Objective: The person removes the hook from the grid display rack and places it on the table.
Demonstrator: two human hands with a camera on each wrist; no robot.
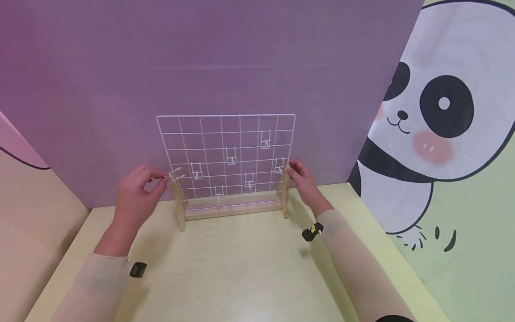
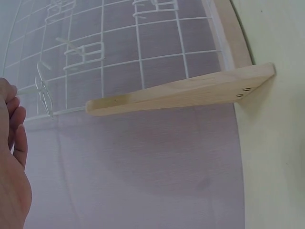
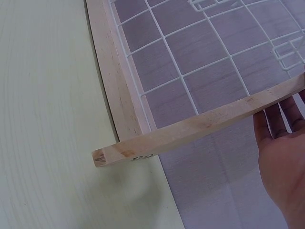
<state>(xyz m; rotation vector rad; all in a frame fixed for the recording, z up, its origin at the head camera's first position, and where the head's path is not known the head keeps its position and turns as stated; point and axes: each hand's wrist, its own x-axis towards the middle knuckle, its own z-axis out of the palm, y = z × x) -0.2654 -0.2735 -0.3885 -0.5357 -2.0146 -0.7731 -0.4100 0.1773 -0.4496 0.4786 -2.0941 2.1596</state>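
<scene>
1 white hook (image 1: 174, 175) | pinched at tips of left fingers (image 1: 154, 172) | right fingers (image 3: 275, 120) clamp wooden stand (image 1: 233, 210)

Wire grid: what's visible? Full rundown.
The wire grid is white, seemingly coated metal, with rectangular mesh. It stands on edge in a pale wooden stand on the table. Six white wire hooks hang on it. The right grip holds the stand's right upright; the left grip pinches another hook near the grid's left edge. Whether either grip touches the grid is unclear.
</scene>
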